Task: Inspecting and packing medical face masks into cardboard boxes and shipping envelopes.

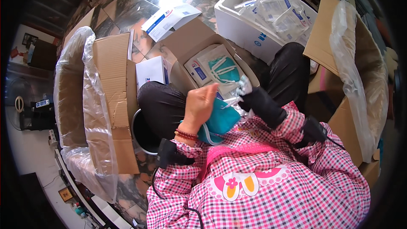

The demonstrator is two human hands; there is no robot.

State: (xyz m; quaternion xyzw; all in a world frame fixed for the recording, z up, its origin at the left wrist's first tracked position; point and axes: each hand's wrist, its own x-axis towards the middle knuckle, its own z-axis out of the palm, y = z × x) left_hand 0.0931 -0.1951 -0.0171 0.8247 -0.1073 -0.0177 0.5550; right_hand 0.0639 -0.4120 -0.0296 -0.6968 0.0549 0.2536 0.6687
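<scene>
Teal mask (220,121) between both hands (201,104).

A white foam box (237,25) holds packets (282,12).

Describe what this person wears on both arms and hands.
Pink, white and black checked sleeves cover both arms. The left hand is bare, with a red bead bracelet and a black wrist device. The right hand wears a black glove, with another black device.
</scene>
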